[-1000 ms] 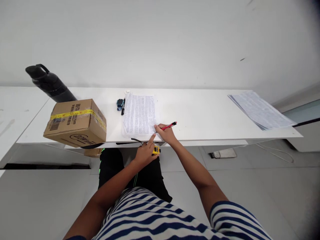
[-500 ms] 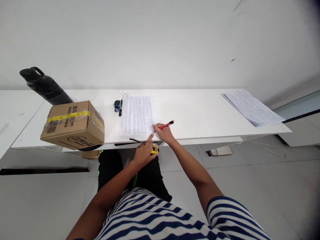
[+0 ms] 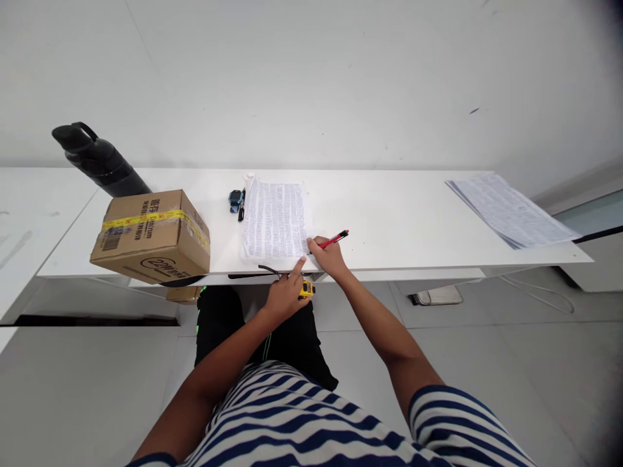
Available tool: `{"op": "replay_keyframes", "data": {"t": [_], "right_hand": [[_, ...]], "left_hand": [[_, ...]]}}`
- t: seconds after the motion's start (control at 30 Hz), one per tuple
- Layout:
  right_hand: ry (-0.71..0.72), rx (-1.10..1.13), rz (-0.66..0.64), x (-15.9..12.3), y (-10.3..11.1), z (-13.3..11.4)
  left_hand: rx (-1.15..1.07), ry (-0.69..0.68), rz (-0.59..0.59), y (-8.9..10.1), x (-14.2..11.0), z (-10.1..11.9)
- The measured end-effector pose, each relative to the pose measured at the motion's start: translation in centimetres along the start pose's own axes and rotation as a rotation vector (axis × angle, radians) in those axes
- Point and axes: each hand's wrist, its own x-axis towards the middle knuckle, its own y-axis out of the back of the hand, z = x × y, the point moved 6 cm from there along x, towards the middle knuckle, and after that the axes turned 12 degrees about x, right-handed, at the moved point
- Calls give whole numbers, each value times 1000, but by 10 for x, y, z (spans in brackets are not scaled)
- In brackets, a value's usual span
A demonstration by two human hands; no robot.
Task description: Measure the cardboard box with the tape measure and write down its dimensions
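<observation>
My right hand [image 3: 329, 255] is closed around a red pen [image 3: 335, 239], its black end pointing up and right. The pen's tip is hidden by my fingers at the lower right corner of a printed sheet of paper [image 3: 275, 220]. Just below that corner is my left hand [image 3: 286, 292], its index finger stretched out to the paper's edge. A yellow and black tape measure [image 3: 307, 289] shows at the thumb side of my left hand, seemingly gripped by the other fingers, which are partly hidden. Dark, thin-armed glasses [image 3: 268, 269] appear beside it under the table's front edge.
A taped cardboard box [image 3: 150, 237] stands on the white table [image 3: 389, 220] at left, before a black bottle [image 3: 109, 165]. A blue-black watch-like device [image 3: 236, 198] and a black pen [image 3: 241, 211] lie left of the paper. Stacked printed sheets [image 3: 511, 211] lie at far right.
The whole view has shifted slightly, so things appear a little further right. The red pen stays in my right hand at the paper's corner, and the left index finger stays at its edge.
</observation>
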Motion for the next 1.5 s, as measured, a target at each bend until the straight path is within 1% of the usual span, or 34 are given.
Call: {"op": "replay_keyframes", "data": {"t": [0.13,0.27,0.43,0.57,0.7,0.8,0.9,0.97,1.1,1.2,1.3,1.4,1.5], "right_hand": [[5,-1,9,0,-1,1],[24,-3,66,-1,2,1],[24,-6,-2,-2,-1,1],[35,-17,26,-1,1,-1],[33,-11,23,-2,1,0],[53,14,69,-3,3,-1],[61,-8,115,-3,5,-1],[63,-30,104,-3,5,-1],[47,-16,34,-1,3,0],[40,2,58,-1,5,1],[30,18,55,-1,5,0],[7,45,112,-1,8,-1],[11,60,167,-2,11,-1]], "left_hand": [[4,-2,2,-1,-1,0],[26,-6,23,-1,-1,2],[16,11,-14,-2,-1,1],[16,9,-11,-1,-1,2],[65,-5,4,-1,-1,3],[96,-9,19,-2,-1,3],[95,-5,25,-3,-1,3],[87,-5,18,-4,0,4],[67,6,2,-4,0,3],[43,10,-2,-3,0,3],[62,6,9,-3,-1,3],[96,-4,31,-1,-1,4],[81,-15,42,2,-1,6]]}}
